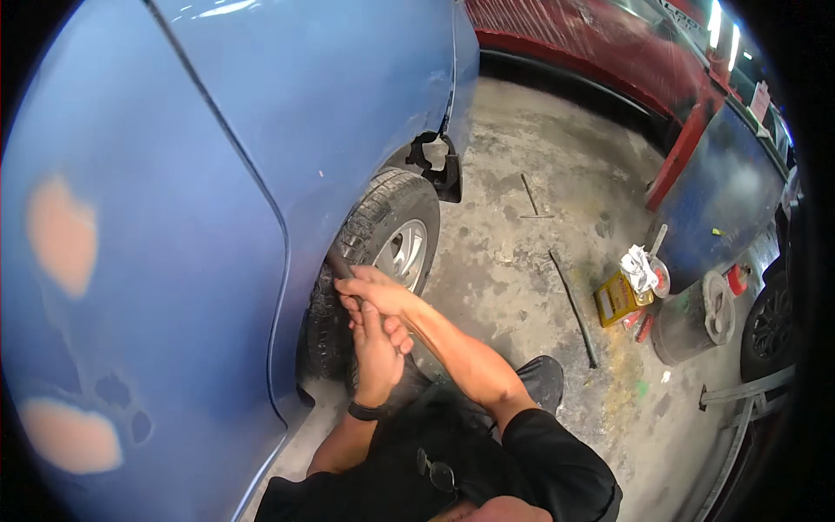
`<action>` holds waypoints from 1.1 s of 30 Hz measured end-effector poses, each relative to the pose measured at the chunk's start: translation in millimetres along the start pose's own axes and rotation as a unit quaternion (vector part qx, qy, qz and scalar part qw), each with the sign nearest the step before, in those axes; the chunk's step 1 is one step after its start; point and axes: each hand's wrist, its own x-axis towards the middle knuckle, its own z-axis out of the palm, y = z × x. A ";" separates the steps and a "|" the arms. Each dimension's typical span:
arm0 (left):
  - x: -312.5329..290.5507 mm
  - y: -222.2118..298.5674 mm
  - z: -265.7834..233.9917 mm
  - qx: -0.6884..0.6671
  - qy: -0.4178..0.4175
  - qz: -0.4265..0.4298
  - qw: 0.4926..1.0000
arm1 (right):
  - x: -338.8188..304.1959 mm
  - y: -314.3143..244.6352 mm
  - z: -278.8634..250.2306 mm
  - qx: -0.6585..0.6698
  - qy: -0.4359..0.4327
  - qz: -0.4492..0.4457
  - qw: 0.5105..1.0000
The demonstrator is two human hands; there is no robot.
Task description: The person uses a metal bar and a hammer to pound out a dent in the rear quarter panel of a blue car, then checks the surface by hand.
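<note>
Beside the blue car [226, 174], both my hands are closed around a dark bar [337, 263], whose far end disappears into the wheel arch. My right hand [380, 290] grips it farther up, near the tyre [383, 213]. Just below, my left hand [377, 344], with a black band at the wrist, wraps the lower part. My fingers cover most of the bar, so its full shape does not show. The wheel's silver rim [402, 250] faces right. A black liner piece [445, 174] hangs loose at the arch's far edge.
On the concrete floor lie a long dark bar [574, 309] and a thin T-shaped rod [532, 200]. To the right are a yellow can [619, 300], crumpled white paper [639, 268] and a grey bucket [683, 326]. A red car [574, 43] stands at the back.
</note>
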 end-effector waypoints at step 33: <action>-2.8 -34.6 25.6 0.035 -0.121 -0.069 0.990 | -49.7 -23.0 -42.8 -0.079 0.061 -0.046 0.994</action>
